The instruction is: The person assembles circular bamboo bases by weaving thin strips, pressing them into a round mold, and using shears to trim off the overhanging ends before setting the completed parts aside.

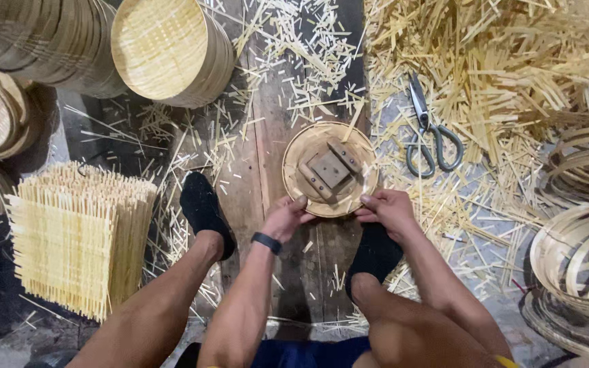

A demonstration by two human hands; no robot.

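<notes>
Bamboo is everywhere around the person's two hands, which meet on a round, shallow wooden mould with a pale bamboo rim (330, 170) lying flat on the dark plank floor (253, 170) just ahead of them. The left hand (286, 217) grips the disc's near-left edge, fingers curled and the thumb pressed onto the rim; a black band sits on that wrist. The right hand (387, 208) pinches the near-right edge, thumb on top and fingers folded under, so both hands are closed on the same piece. On the disc's face is a square wooden block flanked by two short wooden bars. Just beneath the right hand is a foot in a black sock (374, 253), and another black-socked foot (204, 208) rests to the left of the left hand. Beyond the right hand, a little farther out, a pair of grey metal scissors with green handles (427, 129) lies on a thick litter of pale bamboo offcuts (499, 61). Well to the left of the left hand stands a stack of square woven bamboo mats with frayed ends (80, 235), and farther out on that side lies a stack of round woven bamboo trays (172, 51). Far right of the right hand, coiled bamboo strip hoops (581, 259) are piled together.
</notes>
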